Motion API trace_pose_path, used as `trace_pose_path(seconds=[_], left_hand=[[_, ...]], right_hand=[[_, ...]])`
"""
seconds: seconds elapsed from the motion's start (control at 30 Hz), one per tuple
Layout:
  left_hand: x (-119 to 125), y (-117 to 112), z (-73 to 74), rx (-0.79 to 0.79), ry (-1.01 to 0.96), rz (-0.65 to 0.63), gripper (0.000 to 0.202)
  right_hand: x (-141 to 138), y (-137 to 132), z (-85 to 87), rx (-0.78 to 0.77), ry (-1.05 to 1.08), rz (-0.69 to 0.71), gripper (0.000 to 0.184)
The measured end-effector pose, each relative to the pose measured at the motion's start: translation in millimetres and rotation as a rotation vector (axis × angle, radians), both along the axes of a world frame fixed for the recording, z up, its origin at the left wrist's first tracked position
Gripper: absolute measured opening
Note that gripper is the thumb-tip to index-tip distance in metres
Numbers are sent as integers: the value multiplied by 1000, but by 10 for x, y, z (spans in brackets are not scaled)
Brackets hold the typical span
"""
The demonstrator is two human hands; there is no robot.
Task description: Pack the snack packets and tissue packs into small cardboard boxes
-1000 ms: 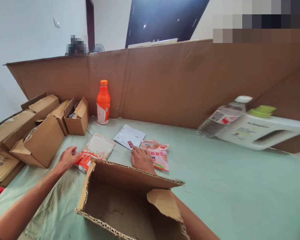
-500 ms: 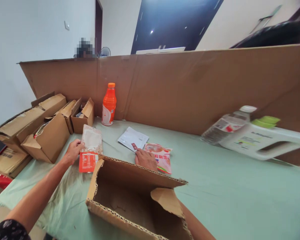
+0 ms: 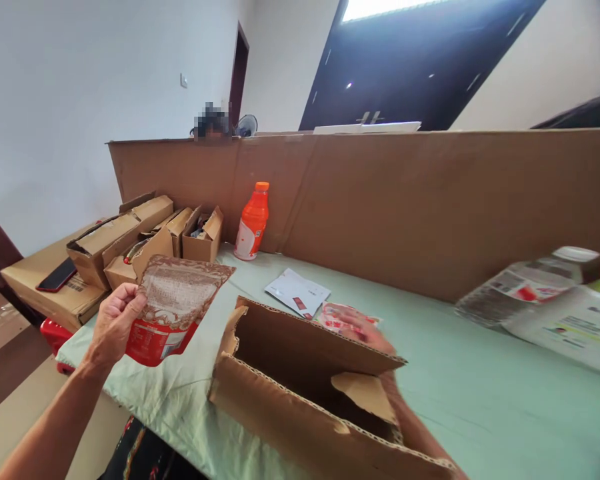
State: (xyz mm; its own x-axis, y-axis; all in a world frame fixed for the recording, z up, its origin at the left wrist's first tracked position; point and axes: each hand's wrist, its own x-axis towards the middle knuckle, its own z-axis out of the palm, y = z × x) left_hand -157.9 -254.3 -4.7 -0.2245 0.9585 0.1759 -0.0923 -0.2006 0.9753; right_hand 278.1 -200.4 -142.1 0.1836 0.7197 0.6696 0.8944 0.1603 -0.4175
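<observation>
At far left, a dark phone (image 3: 57, 275) lies on a flat carton (image 3: 27, 270), with a red object (image 3: 55, 333) showing below it at the corner of the bench (image 3: 505, 393), which is draped in pale green cloth. Several cardboard boxes (image 3: 202, 248) crowd the far left end, some with their flaps raised. Nearer, a worker's left hand (image 3: 115, 317) has its grip clenched on the left edge of a red and brown pouch (image 3: 180, 293), thumb toward us, the pouch tilted and held up in front of the boxes. An orange bottle (image 3: 253, 223) stands upright beyond, close to a tall cardboard panel (image 3: 405, 207); the top of another person's head (image 3: 211, 123), blurred out, shows above that panel. At center, a white sachet (image 3: 296, 291) lies flat, and an open cardboard box (image 3: 280, 400) sits at the near side. Just right of the sachet, the right hand (image 3: 373, 332) reaches past the box's far wall over a pink packet (image 3: 334, 315), fingers extended; partly hidden, its grip cannot be told. At far right, a clear bottle (image 3: 525, 287) with a white cap leans beside a white jug (image 3: 575, 327).
</observation>
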Motion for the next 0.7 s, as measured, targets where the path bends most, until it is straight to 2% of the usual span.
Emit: trace_pose_path(seconds=[0.1,0.13,0.17,0.2,0.27,0.33,0.43,0.5,0.57,0.7], left_hand=[[16,-151,140,40,-31,1,44],[42,-194,191,57,-47,3,43],[77,-235,245,78,-65,4,42],[120,-275,300,102,-84,4,40],[216,-357,402,150,-117,-6,38],[300,-446,480,186,-140,-33,36],[353,-585,533,211,-147,-87,34],[330,-674,542,219,-124,-116,33],[273,-756,552,222,-103,-130,31],[117,-887,570,171,-126,-117,35]], right_hand=[[116,-399,399,108,309,-82,28],[102,-562,587,180,536,-101,25],[54,-729,789,214,724,-60,24],[-25,-895,992,243,803,-21,24],[-259,-1189,1347,217,760,54,26],[-540,-1391,1581,124,616,220,29],[-939,-1484,1717,13,414,559,38],[-1161,-1446,1740,20,372,729,49],[-1346,-1389,1761,62,387,839,55],[-1583,-1366,1826,166,387,1005,42]])
